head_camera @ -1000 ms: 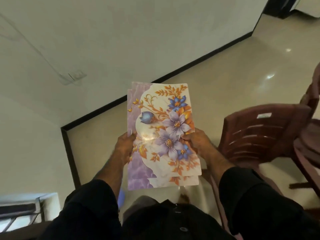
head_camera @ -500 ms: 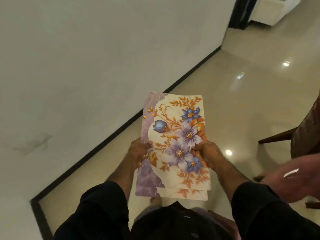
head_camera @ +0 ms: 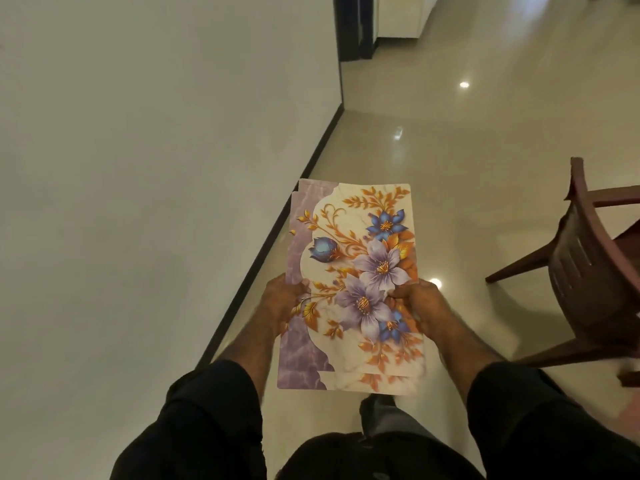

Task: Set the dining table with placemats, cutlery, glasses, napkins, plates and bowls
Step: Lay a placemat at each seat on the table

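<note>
I carry a small stack of floral placemats, cream and lilac with purple, blue and orange flowers, level in front of my chest. My left hand grips the stack's left edge, thumb on top. My right hand grips the right edge the same way. Offset edges of at least one more mat show under the top one. No dining table is in view.
A plain wall with a dark skirting board runs along my left. Glossy beige floor tiles stretch ahead. A dark red plastic chair stands close on my right. A dark door frame and a white cabinet lie far ahead.
My view has swung right along the wall towards the passage ahead. The placemats stay held in both hands. The red chair now shows at a different angle on the right.
</note>
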